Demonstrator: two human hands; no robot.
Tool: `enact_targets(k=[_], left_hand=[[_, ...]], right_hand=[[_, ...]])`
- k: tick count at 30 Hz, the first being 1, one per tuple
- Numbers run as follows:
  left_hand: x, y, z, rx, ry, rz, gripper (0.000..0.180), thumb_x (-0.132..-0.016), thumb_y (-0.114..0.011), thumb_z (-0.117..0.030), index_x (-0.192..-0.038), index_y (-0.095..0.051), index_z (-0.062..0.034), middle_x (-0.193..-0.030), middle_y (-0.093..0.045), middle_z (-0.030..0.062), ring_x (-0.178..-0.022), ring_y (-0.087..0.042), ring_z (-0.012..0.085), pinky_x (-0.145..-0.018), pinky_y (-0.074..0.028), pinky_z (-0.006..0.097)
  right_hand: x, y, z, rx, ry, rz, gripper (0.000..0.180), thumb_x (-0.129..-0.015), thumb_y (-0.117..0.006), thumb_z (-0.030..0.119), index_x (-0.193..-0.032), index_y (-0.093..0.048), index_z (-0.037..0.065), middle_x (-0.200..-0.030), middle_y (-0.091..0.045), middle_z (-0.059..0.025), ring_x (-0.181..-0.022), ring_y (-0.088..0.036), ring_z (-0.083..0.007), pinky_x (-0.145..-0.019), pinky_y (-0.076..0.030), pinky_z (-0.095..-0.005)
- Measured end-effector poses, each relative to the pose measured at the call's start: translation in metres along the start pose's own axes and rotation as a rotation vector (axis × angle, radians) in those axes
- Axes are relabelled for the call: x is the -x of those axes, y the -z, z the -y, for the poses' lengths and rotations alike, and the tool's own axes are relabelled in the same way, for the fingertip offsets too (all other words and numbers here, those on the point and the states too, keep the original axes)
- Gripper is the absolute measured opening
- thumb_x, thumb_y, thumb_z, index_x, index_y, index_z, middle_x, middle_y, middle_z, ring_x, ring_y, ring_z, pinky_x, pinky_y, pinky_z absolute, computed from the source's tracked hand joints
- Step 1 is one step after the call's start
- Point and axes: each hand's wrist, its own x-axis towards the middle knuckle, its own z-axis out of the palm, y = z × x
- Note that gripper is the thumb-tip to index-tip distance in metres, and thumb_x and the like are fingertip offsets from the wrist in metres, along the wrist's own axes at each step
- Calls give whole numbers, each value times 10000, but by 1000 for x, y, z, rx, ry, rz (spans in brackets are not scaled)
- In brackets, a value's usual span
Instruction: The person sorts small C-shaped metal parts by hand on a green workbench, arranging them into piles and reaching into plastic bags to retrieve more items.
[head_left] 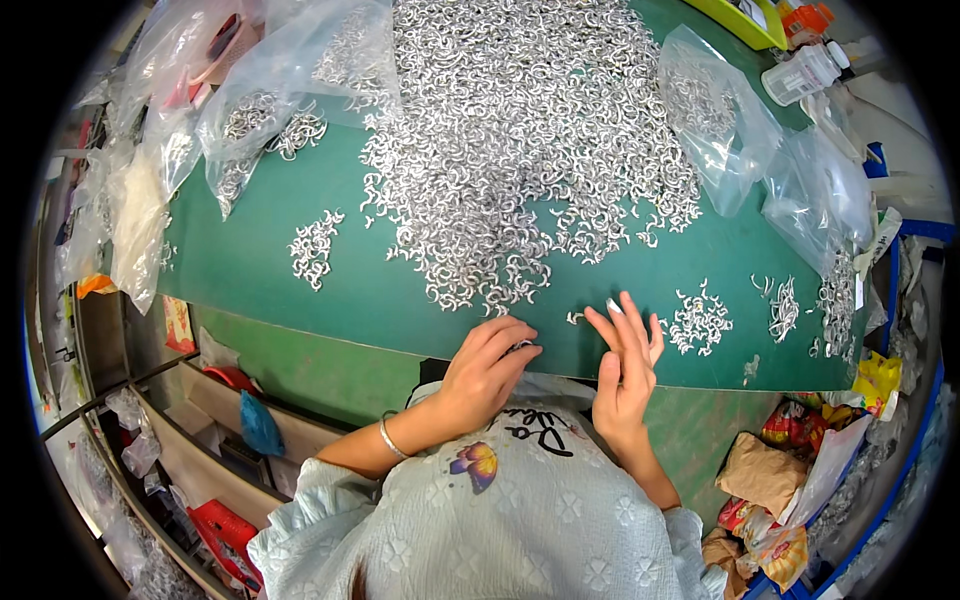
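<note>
Small curved silver metal pieces point(540, 120) lie in a large pile on the green tabletop point(370, 310). My left hand point(485, 370) is at the table's near edge, its fingers curled round some of these pieces point(520, 346), which only partly show. To its right, my right hand point(628, 370) is raised with its fingers apart, and I see nothing gripped in it. Something white shows at one fingertip of that hand; I cannot tell what it is. A single loose curved piece point(574, 318) lies just left of the right fingertips. A small heap point(700, 320) sits beside that hand's right side.
Another small heap point(316, 248) lies left of the pile. Clear plastic bags point(715, 120) with pieces rest at both sides. A white bottle point(805, 73) and a yellow-green tray point(740, 20) stand far right. Open drawers point(200, 420) are lower left, snack packets point(800, 425) lower right.
</note>
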Motion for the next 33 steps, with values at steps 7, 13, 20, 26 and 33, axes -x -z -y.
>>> enact_targets(k=[7,13,20,26,33], left_hand=[[2,1,4,-2,-30,-11,327,-699,-708,52,-1020,-669,2,-1130,-614,120,-1099,-566,324,-916,-471,423],[1,0,3,14,-27,-30,327,-714,-741,30,-1031,-675,-16,-1126,-626,108,-1087,-576,314,-911,-466,430],[-4,-3,-9,-40,-31,2,337,-762,-731,-41,-1089,-652,-15,-1152,-610,97,-1125,-561,281,-941,-409,428],[-8,-8,-4,-112,-107,29,325,-768,-720,-32,-1085,-653,-15,-1140,-613,94,-1136,-560,273,-947,-400,434],[-6,-5,-3,-45,-82,12,329,-744,-743,-10,-1065,-669,-18,-1164,-637,83,-1132,-580,267,-955,-407,435]], right_hand=[[11,7,-1,146,2,37,378,-1003,-428,200,-1267,-540,-47,-1091,-726,-97,-1335,-461,-365,-1121,-82,-629],[22,-5,8,21,48,261,399,-980,-471,196,-1286,-535,-50,-1197,-684,-122,-1355,-443,-374,-1112,-148,-624],[10,-6,6,19,49,167,507,-927,-527,132,-1385,-424,-60,-1301,-632,-135,-1404,-374,-379,-1130,-116,-622],[14,2,-3,134,-28,105,463,-984,-442,180,-1378,-421,-62,-1303,-631,-137,-1405,-372,-379,-1140,-69,-610],[16,2,2,120,-99,-33,479,-1003,-409,213,-1373,-404,-91,-1354,-589,-159,-1416,-349,-386,-1137,-71,-594]])
